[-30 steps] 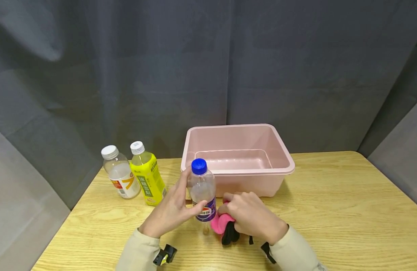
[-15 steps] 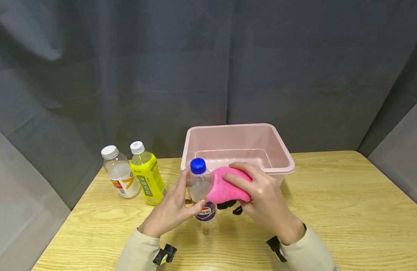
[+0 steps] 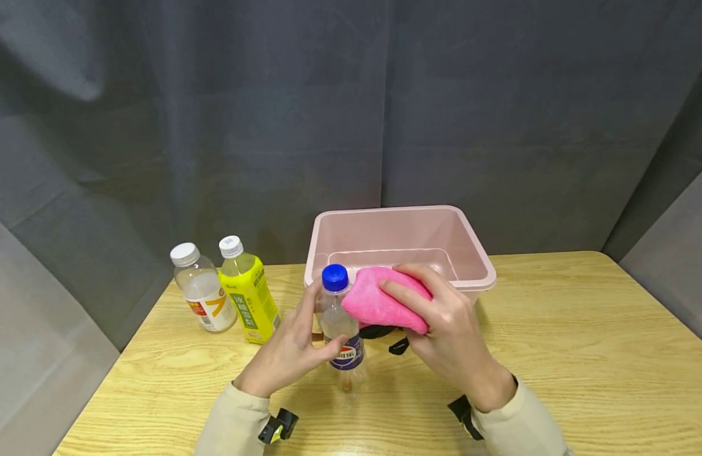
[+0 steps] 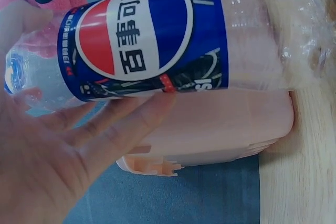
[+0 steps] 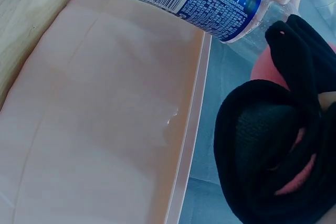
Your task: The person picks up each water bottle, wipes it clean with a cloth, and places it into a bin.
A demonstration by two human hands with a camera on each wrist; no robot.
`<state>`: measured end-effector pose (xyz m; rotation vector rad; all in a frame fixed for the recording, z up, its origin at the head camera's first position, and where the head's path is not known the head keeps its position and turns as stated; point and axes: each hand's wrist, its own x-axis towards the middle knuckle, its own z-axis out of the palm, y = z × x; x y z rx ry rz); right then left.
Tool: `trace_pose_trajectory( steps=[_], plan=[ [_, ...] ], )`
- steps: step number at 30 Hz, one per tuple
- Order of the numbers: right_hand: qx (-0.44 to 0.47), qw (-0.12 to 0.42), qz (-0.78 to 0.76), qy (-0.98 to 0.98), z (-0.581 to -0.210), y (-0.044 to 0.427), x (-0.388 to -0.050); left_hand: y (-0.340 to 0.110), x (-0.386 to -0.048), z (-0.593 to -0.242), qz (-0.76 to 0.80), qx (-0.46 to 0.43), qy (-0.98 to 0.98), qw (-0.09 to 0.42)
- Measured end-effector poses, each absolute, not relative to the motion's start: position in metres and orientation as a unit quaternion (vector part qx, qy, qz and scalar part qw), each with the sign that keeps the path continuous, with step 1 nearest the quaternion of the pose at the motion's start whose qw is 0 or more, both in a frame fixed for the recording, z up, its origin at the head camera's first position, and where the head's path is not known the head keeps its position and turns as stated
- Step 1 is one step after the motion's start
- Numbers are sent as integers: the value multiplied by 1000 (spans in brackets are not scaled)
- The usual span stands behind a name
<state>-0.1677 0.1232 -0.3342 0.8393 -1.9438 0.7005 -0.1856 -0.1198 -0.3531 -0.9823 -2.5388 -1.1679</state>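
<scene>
A clear bottle with a blue cap (image 3: 335, 278) and a blue label (image 4: 152, 40) stands upright on the table. The left hand (image 3: 294, 348) grips it from the left, thumb in front and fingers behind. In the right hand (image 3: 448, 329) is a bunched pink plush cloth (image 3: 382, 299), pressed against the bottle's upper right side just below the cap. Black parts (image 5: 262, 145) of the cloth hang under the right hand, seen large in the right wrist view.
A pink plastic bin (image 3: 482, 284) stands behind the hands. To the left are a yellow-labelled bottle (image 3: 249, 297) and a clear bottle with a white cap (image 3: 205, 294). A dark curtain (image 3: 271, 126) hangs behind the wooden table (image 3: 585, 354).
The right hand has lifted the pink cloth from low beside the bottle's label up to its shoulder, then slightly higher. The left hand and the bottle have hardly moved.
</scene>
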Motion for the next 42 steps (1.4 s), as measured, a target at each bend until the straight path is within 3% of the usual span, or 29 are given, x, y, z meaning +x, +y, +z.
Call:
trace_pose_trajectory(
  steps=[11, 16, 23, 26, 37, 42],
  plan=[
    [381, 405, 188, -810, -333, 128, -169, -120, -185, -353, -396, -322, -855, 86],
    [404, 319, 121, -849, -340, 128, -171, -119, -186, -351, -396, -312, -860, 82],
    [420, 132, 34, -897, -377, 115, -176, -119, -185, -353, -399, -308, -860, 82],
    [412, 93, 8, -906, -386, 112, -177, -118, -185, -353, -404, -307, -858, 80],
    [415, 100, 33, -904, -380, 115, -178, -119, -184, -354, -406, -299, -860, 73],
    [413, 156, 96, -892, -363, 118, -173, -119, -185, -353, -392, -312, -861, 85]
  ],
)
